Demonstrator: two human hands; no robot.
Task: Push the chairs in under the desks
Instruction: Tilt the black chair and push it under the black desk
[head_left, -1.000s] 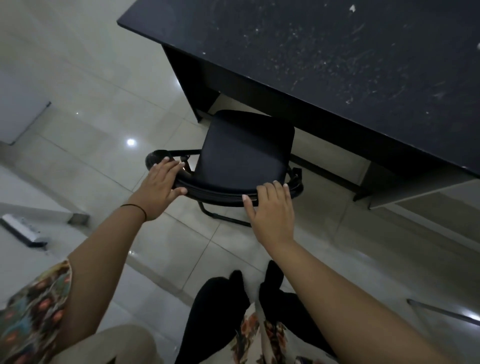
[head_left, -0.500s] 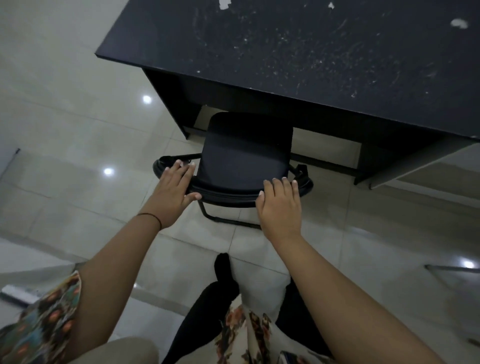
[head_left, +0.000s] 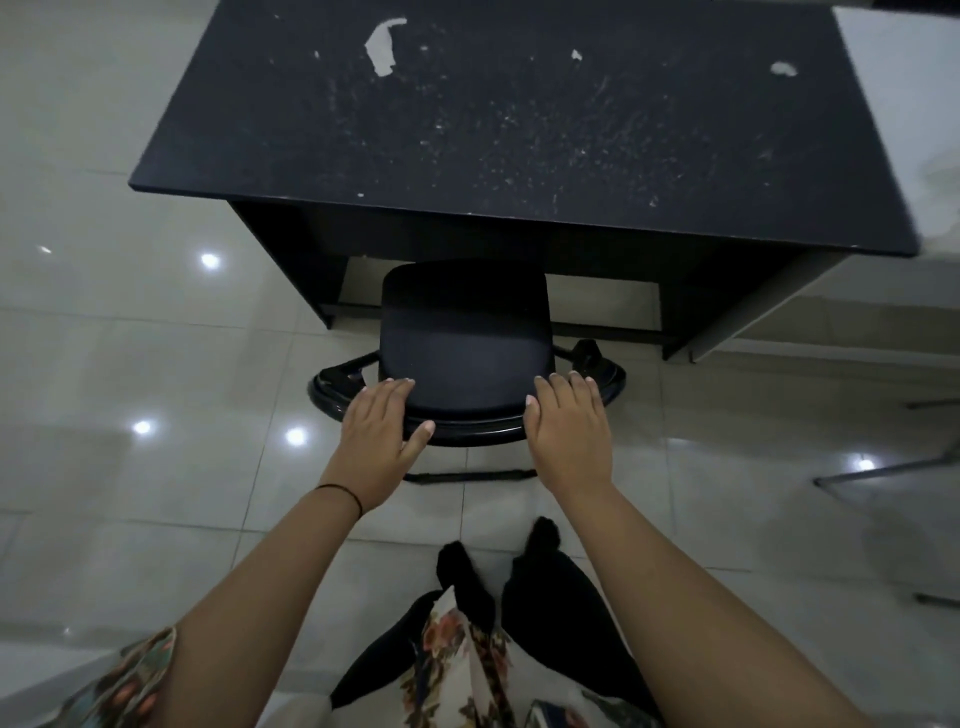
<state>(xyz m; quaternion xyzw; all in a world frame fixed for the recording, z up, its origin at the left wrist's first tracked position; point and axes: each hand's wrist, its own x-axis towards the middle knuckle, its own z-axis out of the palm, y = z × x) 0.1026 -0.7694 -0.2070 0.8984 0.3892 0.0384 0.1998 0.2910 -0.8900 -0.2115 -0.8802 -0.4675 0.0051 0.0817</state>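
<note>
Both bare arms stretched forward and down, roughly parallel. Left hand (head_left: 378, 431) laid palm down, fingers straight and close together, thumb splayed out to the right. Right hand (head_left: 569, 431) likewise flat, fingers extended forward and held side by side, thumb tucked along the inner edge. Thin dark band (head_left: 340, 491) worn round the left wrist. Floral short sleeve (head_left: 130, 686) visible at the left upper arm.
</note>
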